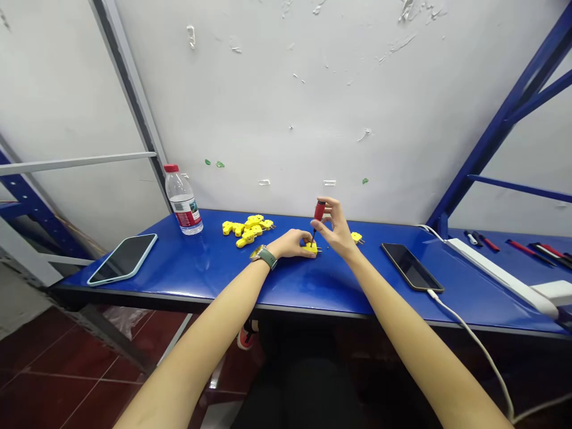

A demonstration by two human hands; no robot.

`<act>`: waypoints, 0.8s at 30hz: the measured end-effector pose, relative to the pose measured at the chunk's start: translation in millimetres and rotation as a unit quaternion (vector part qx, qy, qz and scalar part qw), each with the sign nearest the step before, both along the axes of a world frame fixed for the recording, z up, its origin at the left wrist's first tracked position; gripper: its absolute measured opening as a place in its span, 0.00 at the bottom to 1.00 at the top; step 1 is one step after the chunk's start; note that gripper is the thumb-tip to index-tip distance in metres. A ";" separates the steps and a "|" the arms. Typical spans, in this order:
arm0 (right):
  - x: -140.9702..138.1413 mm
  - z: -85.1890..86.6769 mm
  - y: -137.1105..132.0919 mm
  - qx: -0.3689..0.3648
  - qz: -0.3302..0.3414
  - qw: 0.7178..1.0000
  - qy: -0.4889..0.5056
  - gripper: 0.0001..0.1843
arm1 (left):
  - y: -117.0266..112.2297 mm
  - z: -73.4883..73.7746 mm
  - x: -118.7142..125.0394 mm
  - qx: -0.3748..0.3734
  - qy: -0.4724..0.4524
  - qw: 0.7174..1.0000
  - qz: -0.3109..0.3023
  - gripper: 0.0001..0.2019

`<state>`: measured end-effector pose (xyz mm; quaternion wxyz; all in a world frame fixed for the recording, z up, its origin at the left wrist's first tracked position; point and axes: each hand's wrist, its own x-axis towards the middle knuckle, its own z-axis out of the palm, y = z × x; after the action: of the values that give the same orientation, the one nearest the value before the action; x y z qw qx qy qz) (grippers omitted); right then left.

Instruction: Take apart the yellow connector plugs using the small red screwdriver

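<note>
My left hand [292,243], with a watch on its wrist, is closed on a small yellow plug [311,247] and presses it against the blue table [201,271]. My right hand [336,229] pinches a red-handled screwdriver [318,214] that stands upright, its tip on the yellow plug. A pile of several yellow plugs [248,228] lies to the left near the wall. One more single yellow plug [356,238] sits just right of my right hand.
A water bottle [183,200] stands at the back left, with a phone [123,258] in a light case near the left edge. A dark phone [412,266] on a white cable lies to the right. A white power strip [500,273] and pens [531,250] occupy the far right.
</note>
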<state>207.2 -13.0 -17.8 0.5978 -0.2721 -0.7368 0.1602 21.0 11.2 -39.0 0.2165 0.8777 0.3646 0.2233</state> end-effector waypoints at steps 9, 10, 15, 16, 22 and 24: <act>1.7 0.3 1.7 -0.038 0.064 0.997 0.020 0.27 | 0.0 -0.5 -0.4 -0.003 -0.002 1.000 -0.007 0.20; 1.6 0.5 1.8 -0.033 0.050 0.998 0.016 0.28 | -0.1 -0.4 -0.3 -0.003 -0.001 1.000 -0.004 0.19; 2.6 2.3 0.1 -0.039 0.087 0.995 0.007 0.23 | 0.2 -0.8 -0.4 -0.015 -0.006 1.000 -0.010 0.21; 2.6 2.3 -0.4 -0.043 0.104 0.994 0.004 0.23 | 0.3 -0.9 -0.4 -0.016 -0.009 1.000 -0.011 0.21; 0.8 0.2 1.8 -0.009 0.006 1.000 -0.001 0.32 | 0.8 -0.8 0.2 0.000 -0.001 1.000 -0.005 0.18; 1.4 1.0 0.9 -0.005 0.001 1.000 -0.004 0.29 | 0.8 -0.9 0.3 -0.002 0.000 1.000 -0.005 0.18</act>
<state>208.5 -12.1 -16.8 0.5931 -0.2754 -0.7387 0.1633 21.3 12.0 -39.9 0.2191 0.8789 0.3609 0.2220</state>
